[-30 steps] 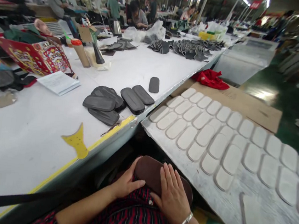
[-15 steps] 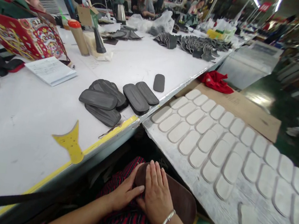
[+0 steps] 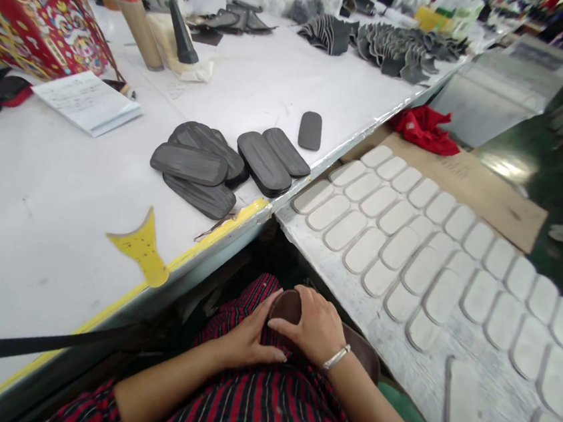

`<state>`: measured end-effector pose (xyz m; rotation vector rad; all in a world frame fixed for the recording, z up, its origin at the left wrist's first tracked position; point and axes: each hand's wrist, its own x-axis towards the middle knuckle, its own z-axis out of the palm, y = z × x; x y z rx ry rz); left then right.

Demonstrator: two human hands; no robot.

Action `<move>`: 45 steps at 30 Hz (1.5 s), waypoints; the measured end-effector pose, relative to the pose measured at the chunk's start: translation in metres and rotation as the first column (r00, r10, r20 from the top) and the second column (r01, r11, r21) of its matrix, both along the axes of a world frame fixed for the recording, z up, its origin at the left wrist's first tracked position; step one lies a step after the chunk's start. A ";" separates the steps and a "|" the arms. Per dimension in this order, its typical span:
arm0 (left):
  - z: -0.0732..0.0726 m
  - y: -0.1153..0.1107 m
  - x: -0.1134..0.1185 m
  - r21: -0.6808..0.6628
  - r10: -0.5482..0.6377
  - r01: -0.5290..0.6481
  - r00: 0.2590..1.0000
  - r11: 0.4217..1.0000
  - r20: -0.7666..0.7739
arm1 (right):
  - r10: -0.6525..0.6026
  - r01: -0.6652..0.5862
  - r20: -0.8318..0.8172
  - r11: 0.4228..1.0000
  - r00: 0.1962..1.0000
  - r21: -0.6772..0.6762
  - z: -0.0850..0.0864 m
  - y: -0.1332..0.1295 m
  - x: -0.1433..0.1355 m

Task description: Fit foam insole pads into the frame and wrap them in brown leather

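1. Where the two work surfaces meet, a person in a red-and-black plaid garment (image 3: 240,408) has a brown piece (image 3: 287,308) in both hands, low over the lap.
2. The left hand (image 3: 254,336) is curled around the piece's left end, its thumb reaching below the piece toward the right.
3. The right hand (image 3: 318,324) is closed over the piece, thumb lying across its face; a silvery bracelet (image 3: 336,358) circles that wrist. Past the wrist, more of the brown shows, rounded at the far end.
4. Over on the white desk (image 3: 58,228), near the corner, I see dark grey pads in an overlapping heap (image 3: 189,164), a neater pile (image 3: 263,163) just beside it, and one lone pad (image 3: 310,131) farther back.
5. A yellow cutout (image 3: 144,250) lies at the desk's near edge.
6. Off to the right, a grey board (image 3: 409,385) carries rows of pale, round-ended pieces (image 3: 398,247), some overlapping. Beyond them lie a flat cardboard sheet (image 3: 489,189) and a crumpled red cloth (image 3: 428,129).
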<state>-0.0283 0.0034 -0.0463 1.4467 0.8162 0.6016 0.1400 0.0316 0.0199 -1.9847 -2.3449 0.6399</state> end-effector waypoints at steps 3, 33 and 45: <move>0.000 -0.002 0.002 0.010 0.048 -0.048 0.999 0.999 -0.001 | -0.021 0.022 0.027 0.999 0.999 -0.028 0.002 0.005 -0.003; 0.018 0.022 0.023 0.737 0.268 0.240 0.825 0.632 -0.498 | 0.103 -0.113 0.056 0.966 0.993 0.231 -0.001 -0.085 0.058; 0.027 0.014 0.026 0.049 0.270 -0.269 0.905 0.962 -0.330 | -0.202 0.223 -0.128 0.958 0.971 0.179 -0.038 -0.141 0.145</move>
